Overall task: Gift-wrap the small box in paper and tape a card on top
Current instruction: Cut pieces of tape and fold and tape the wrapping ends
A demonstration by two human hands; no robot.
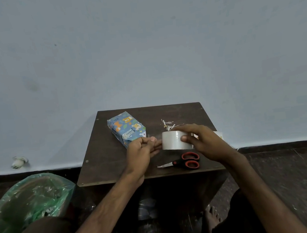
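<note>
Head view, centre of frame: right hand [202,141] curled over the top of the tape roll [174,140], thumb pressed on its near face, gripping it firmly; left hand [143,149] just left of the roll, fingers curled, thumb and forefinger pinching at its left edge; wrapped box [126,128] lying on the table [106,159] at upper left, blue animal-print paper all round, touching neither hand; red-handled scissors [187,161] flat below the roll, blades pointing left; paper scraps [168,124] above the roll; pale flat piece [219,135] mostly hidden behind the right hand; green-lined bin [28,197] at lower left.
</note>
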